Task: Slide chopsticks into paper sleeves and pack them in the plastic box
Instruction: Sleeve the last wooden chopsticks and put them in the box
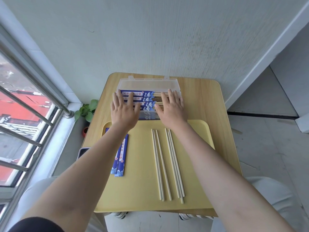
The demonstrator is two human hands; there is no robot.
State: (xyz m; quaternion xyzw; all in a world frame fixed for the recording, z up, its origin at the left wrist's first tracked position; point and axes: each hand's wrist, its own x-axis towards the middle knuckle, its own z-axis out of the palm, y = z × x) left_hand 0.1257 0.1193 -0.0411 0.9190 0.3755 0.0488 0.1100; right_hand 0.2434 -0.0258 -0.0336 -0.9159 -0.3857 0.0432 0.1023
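Two hands lay flat and spread on the packed sets: the left hand (124, 107) pressed on the blue sleeved ends, the right hand (172, 106) at its 3 o'clock on the bare wooden tips, neither gripping anything. Beneath them the sleeved chopsticks (143, 99) sat in rows inside the plastic box (147, 83), its lid standing open at 12 o'clock. Uneven pressure there could have skewed a set over its neighbour or pushed sticks out of their paper. At 6 o'clock of the hands, on the yellow tray (142, 190), several loose chopsticks (167, 164) waited, with empty paper sleeves (121, 158) at their 9 o'clock, partly under the left forearm. Drawing that arm back carelessly could have swept sleeves off the worktop (209, 101).
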